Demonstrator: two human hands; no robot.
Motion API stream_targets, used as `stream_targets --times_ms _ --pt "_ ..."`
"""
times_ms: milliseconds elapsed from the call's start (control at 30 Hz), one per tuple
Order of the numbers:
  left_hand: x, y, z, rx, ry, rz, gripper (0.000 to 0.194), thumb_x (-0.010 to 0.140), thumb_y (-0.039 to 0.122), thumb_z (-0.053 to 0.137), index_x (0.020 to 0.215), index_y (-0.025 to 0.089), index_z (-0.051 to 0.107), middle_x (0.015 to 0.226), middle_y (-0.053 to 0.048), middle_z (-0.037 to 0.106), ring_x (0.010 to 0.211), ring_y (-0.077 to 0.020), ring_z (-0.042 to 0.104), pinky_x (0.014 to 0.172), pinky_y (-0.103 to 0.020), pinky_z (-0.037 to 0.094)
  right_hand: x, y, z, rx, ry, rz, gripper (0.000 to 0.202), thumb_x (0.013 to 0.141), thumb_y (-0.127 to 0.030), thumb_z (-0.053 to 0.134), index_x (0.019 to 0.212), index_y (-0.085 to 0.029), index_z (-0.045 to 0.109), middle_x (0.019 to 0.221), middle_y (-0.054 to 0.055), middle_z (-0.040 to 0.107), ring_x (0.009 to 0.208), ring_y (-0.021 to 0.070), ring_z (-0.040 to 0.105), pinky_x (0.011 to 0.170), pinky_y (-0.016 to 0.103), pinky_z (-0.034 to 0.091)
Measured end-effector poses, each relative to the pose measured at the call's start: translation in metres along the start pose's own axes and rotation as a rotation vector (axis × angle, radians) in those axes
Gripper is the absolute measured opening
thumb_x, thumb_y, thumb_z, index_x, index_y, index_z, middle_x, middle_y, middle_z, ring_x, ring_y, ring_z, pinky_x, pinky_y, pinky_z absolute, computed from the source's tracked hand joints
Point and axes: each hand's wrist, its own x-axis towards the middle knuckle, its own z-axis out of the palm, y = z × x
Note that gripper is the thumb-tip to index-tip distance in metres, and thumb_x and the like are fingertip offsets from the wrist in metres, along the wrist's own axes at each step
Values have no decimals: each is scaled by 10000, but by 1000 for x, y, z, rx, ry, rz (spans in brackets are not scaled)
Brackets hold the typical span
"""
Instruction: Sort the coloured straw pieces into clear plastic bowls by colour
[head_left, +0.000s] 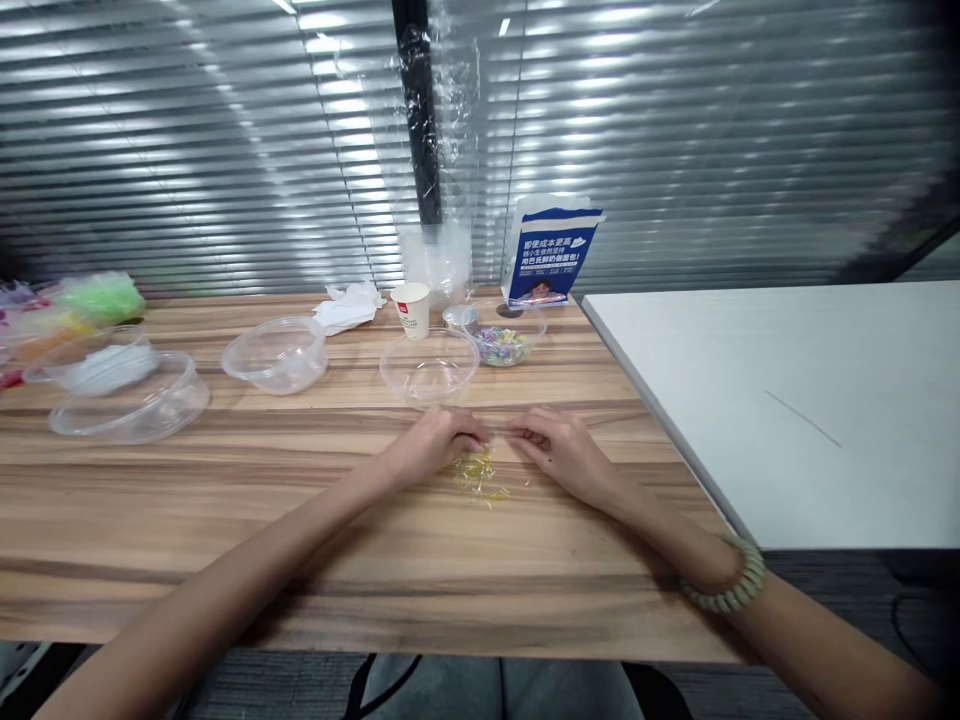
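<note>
My left hand (444, 444) is closed, fingertips pinched together just above a small loose pile of yellow tube-like pieces (480, 475) on the wooden table. Across a narrow gap, my right hand (556, 450) is also closed in a pinch, its fingertips pointing at the left ones. A faint thin line seems to run between the two hands, too fine to name. Just beyond the left hand stands a clear plastic bowl (430, 368). Another clear bowl holding multicoloured small pieces (504, 345) sits behind it to the right.
A paper cup (412, 312), crumpled tissue (349, 306) and a blue-and-white paper bag (551, 252) stand at the back. More clear bowls (276, 356) and colourful bundles (97, 298) are on the left. A white table (787, 400) adjoins on the right, bearing a thin stick (804, 418).
</note>
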Motion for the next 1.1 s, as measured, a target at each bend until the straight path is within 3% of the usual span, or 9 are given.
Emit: stream_targets --times_ms 300,667,833,967,1100 --pt "10 -3 -3 44 -142 93 152 786 23 563 793 119 682 811 -66 698 739 -134 630 717 -219 454 -1 -1 -2 -29 -11 22 131 843 -126 533 868 -165 656 832 65 651 750 175 585 675 301 449" --pt "8 -6 5 140 -123 153 145 818 31 502 776 119 609 802 -60 636 762 -145 573 726 -239 431 -1 -2 -2 -21 -6 16 140 840 -117 531 870 -184 651 812 42 645 736 163 585 661 278 445" --pt "-4 1 11 160 6 88 141 861 61 422 881 139 538 863 -51 606 770 -138 547 698 -242 431 -1 -2 -1 -9 84 -4 127 857 -133 524 918 -171 629 873 59 652 793 176 596 708 295 467" --pt "-7 13 5 99 262 98 168 839 39 406 834 147 535 750 -7 593 668 -109 541 614 -213 426 1 -4 0 9 184 -23 129 875 -148 499 916 -176 618 872 61 639 816 179 596 727 304 481" --pt "-8 16 -10 -44 479 62 94 833 117 522 779 134 597 718 -16 632 648 -104 586 605 -205 477 9 -11 0 9 247 -30 113 870 -169 521 913 -193 623 875 50 662 809 181 617 723 315 497"
